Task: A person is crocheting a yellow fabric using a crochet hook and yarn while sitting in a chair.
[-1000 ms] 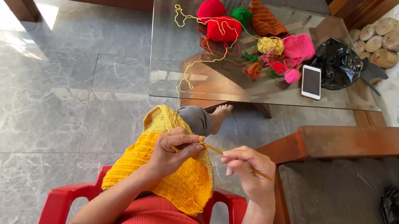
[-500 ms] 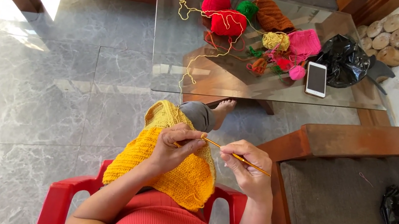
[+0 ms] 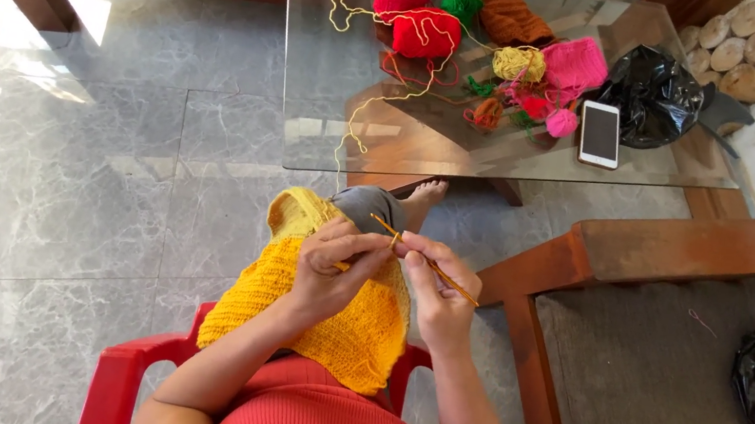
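Over the lap, the left hand [image 3: 330, 269] curls with fingers pinching the yellow crochet piece [image 3: 323, 318], which drapes across the knees. Just right of it, the right hand [image 3: 437, 289] pinches a crochet hook [image 3: 425, 261], tip angled toward the left fingers. Farther off, yarn balls [image 3: 423, 27] lie on a glass table [image 3: 336, 88].

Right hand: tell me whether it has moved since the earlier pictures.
Yes. The right hand has come in toward the left hand, over the yellow crochet piece and away from the wooden armrest.
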